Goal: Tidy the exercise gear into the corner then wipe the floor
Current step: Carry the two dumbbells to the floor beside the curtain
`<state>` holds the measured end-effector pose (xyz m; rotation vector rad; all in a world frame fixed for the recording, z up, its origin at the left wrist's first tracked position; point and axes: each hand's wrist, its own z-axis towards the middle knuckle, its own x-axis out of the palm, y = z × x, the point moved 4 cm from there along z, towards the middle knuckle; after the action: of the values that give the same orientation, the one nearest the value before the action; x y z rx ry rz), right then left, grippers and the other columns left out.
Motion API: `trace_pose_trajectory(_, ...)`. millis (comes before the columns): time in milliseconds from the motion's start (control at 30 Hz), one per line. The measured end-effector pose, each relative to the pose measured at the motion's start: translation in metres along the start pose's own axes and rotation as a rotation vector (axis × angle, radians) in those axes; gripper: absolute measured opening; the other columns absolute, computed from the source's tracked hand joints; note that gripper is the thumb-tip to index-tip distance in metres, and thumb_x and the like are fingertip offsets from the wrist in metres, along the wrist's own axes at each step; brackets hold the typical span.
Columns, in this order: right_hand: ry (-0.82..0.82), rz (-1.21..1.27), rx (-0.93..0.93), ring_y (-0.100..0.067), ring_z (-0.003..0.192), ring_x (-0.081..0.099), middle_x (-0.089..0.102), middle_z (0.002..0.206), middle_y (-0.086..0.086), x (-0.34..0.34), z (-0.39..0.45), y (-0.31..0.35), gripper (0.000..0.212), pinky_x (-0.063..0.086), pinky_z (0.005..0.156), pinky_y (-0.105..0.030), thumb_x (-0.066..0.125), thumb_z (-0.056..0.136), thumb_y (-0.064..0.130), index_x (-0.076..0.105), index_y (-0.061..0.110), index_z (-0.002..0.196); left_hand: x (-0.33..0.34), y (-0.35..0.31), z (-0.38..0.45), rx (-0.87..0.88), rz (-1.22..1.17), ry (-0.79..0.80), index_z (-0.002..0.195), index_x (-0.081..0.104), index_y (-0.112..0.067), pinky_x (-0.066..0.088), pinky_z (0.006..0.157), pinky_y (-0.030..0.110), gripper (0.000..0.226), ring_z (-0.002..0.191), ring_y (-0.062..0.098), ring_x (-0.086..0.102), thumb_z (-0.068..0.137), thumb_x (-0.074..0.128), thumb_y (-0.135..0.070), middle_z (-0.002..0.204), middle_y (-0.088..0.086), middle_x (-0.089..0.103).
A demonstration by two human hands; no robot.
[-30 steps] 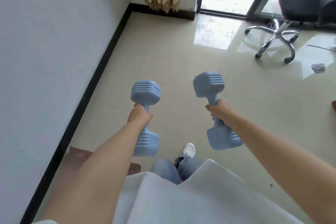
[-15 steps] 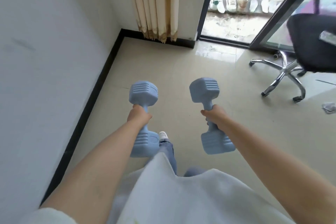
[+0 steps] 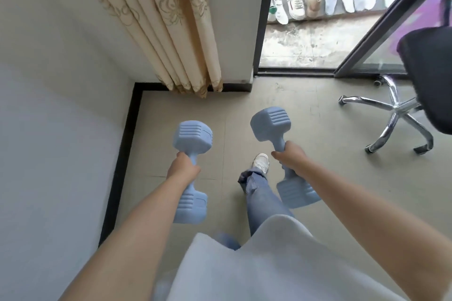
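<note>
2 blue dumbbells, 1 clasped by the handle in left hand [image 3: 183, 166], 1 in right hand [image 3: 289, 156]; carried clear of floor, presumably for corner [image 3: 156, 99] placement.

Corner floor open ahead

Bare floor [image 3: 244, 115] free between wall [image 3: 49, 129] and office chair [image 3: 396, 115]; curtain [image 3: 171, 32] hangs over the corner's far edge; chair base blocks the right.

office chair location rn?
Head view, right edge: the office chair stands on the floor by the sliding glass door, well right of the dumbbell in the right hand.
</note>
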<state>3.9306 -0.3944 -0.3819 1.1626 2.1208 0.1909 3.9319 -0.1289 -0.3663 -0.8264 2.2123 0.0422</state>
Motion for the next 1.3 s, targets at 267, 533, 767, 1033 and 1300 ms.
trace_pose_trajectory(267,-0.009,-0.161,0.046,-0.025,0.083,0.045,0.047,0.084,-0.007,-0.033,0.195,0.088,0.018,0.034,0.072,-0.031,0.049,0.093,0.022,0.036,0.009,0.091,-0.03,-0.106,0.169,0.061,0.174,0.036,0.125,0.036,0.0,0.045,0.078,0.036,0.039,0.101,0.036,0.059,0.09,0.049,-0.012,0.115,0.021,0.059)
trace_pose_trajectory(533,-0.012,-0.219,0.055,-0.026,0.082,0.045,0.039,0.067,0.0,0.054,0.39,0.09,0.014,0.033,0.072,-0.03,0.048,0.09,0.018,0.037,0.01,0.093,0.034,-0.123,0.379,0.153,0.345,0.062,0.126,0.035,0.0,0.045,0.085,0.038,0.041,0.111,0.038,0.056,0.09,0.051,-0.014,0.121,0.023,0.057)
trace_pose_trajectory(767,0.001,-0.361,-0.008,-0.022,0.069,0.044,0.038,0.067,-0.001,0.136,0.566,0.045,0.011,0.028,0.048,-0.025,0.047,0.09,0.014,0.039,0.008,0.092,0.138,-0.104,0.554,0.334,0.557,0.159,0.12,0.039,-0.001,0.046,0.085,0.036,0.034,0.11,0.036,0.057,0.091,0.05,-0.016,0.121,0.02,0.057)
trace_pose_trajectory(1033,-0.183,-0.687,-0.203,-0.032,0.09,0.052,0.058,0.115,-0.02,0.148,0.692,0.051,0.029,0.034,0.07,-0.03,0.048,0.092,0.014,0.048,-0.001,0.117,0.203,-0.11,0.667,0.632,0.984,0.209,0.127,0.036,-0.007,0.043,0.082,0.033,0.039,0.115,0.029,0.056,0.094,0.051,-0.022,0.126,0.013,0.056)
trace_pose_trajectory(1300,-0.203,-0.89,-0.364,-0.033,0.111,0.055,0.058,0.12,-0.013,0.179,0.722,0.079,0.035,0.039,0.088,-0.035,0.048,0.093,0.02,0.041,0.008,0.126,0.221,-0.099,0.693,0.649,1.039,0.2,0.126,0.037,-0.01,0.043,0.082,0.033,0.038,0.115,0.029,0.056,0.093,0.052,-0.02,0.125,0.012,0.056)
